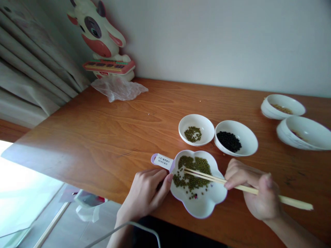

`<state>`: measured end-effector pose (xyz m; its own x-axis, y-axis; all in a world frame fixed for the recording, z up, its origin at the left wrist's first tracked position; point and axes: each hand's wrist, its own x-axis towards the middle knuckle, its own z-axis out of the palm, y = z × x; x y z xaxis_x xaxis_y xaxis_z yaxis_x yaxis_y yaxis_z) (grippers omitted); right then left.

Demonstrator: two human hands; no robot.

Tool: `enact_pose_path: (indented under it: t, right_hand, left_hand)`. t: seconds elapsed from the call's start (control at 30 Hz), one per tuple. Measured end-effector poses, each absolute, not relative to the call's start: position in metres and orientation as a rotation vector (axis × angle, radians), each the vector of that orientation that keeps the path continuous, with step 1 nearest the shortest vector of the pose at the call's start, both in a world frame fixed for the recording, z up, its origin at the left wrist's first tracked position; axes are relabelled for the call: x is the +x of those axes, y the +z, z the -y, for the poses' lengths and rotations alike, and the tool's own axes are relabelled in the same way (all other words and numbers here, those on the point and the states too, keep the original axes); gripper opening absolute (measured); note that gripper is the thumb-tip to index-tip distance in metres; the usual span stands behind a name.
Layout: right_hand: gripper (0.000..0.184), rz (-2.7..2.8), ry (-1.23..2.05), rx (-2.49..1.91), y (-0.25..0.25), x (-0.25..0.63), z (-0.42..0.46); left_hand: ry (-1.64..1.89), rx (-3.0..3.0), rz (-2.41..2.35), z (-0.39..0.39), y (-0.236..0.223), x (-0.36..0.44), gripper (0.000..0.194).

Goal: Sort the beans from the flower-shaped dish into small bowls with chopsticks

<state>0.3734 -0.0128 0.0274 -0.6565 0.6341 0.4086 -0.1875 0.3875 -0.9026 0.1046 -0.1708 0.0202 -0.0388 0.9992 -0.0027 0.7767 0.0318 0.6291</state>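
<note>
A white flower-shaped dish with a lilac rim and a labelled handle rests near the table's front edge. Green mung beans are spread in its back and left lobes, with a small dark reddish piece among them. My left hand grips the dish's left side by the handle, thumb at the rim. Wooden chopsticks are held in my right hand, their tips down among the beans. I cannot tell whether a bean is between the tips. Just behind stands a small white bowl with some mung beans.
A white bowl of black beans touches the mung bean bowl. Two more white bowls stand at the right. A cow-shaped toy keyboard and a clear plastic bag are at the back left. A cable crosses my left forearm.
</note>
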Motion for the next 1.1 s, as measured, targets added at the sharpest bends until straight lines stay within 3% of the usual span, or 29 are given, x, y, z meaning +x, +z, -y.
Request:
enact_pose_path:
  t: [0.3,0.77,1.1]
  right_hand:
    - [0.071,1.853,1.338,-0.313,0.035,0.375,0.01]
    - [0.087,1.972,1.416,-0.425,0.037,0.379,0.003]
    - [0.082,1.969,1.375,-0.394,0.039,0.378,0.002]
  left_hand:
    - [0.664,1.813,-1.878,0.171,0.02,0.105,0.034]
    - [0.651,1.806,-1.884,0.17,0.02,0.105,0.035]
    - [0.653,1.813,-1.875,0.171,0.02,0.105,0.035]
